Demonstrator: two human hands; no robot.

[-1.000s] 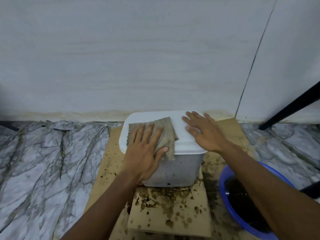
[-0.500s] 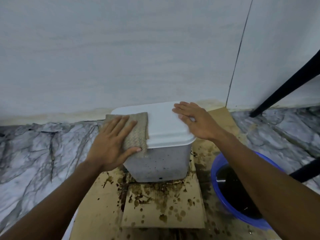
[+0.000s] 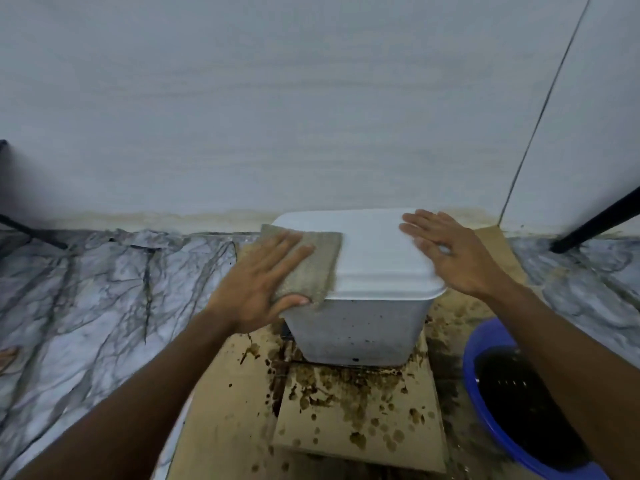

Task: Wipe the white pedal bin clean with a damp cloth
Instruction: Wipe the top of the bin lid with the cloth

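Squarely, left hand (image 3: pixel 258 285) pressing woven cloth (image 3: pixel 311 271) on smooth white pedal bin (image 3: pixel 374 258), grip wide, right hand (image 3: pixel 450 258) flat, grip wide

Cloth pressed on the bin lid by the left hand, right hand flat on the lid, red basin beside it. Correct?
The basin is blue, not red, per the head view. The left hand presses the cloth on the bin lid; the right hand lies flat on it.
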